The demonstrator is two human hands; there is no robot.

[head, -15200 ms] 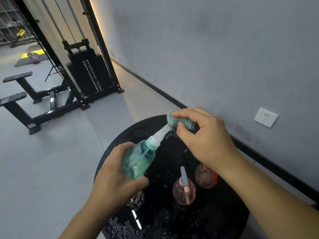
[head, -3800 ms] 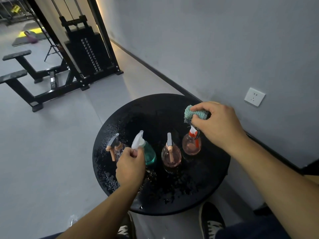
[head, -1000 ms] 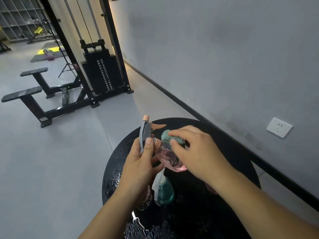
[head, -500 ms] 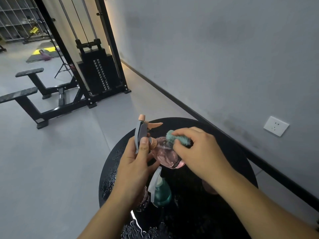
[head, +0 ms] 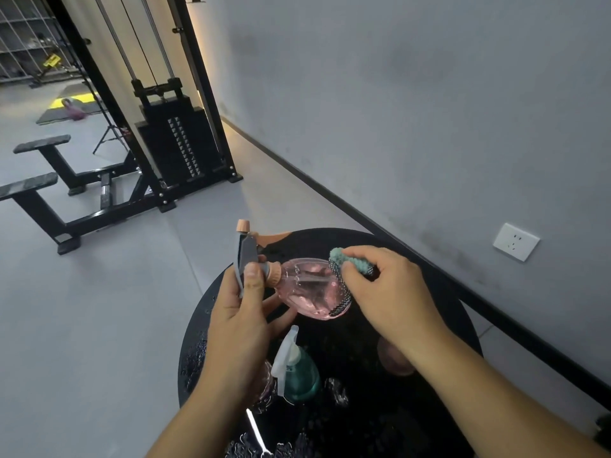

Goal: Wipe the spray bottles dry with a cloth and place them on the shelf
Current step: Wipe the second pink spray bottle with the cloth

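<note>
Pink plastic shows through the cloth work: the pink bottle [head: 310, 289] lies tipped on its side above the round black table [head: 439, 312], its spray head [head: 246, 256] gripped by the left hand [head: 238, 325], thumb pressed along the grey trigger part. The right hand [head: 393, 295] pinches a bunched teal cloth [head: 350, 264] against the bottle's wide end. To dry it well, I would turn the bottle with the left hand while the cloth sweeps round the body, then run it up to the neck and collar, where drops tend to cling. A little clear liquid may sit inside the pink bottle, though I cannot tell for sure. On the wet table below stand a teal bottle [head: 302, 375] with a white sprayer, holding green liquid, and two more pinkish bottles partly hidden by the arms. No shelf for them is near the table.
</note>
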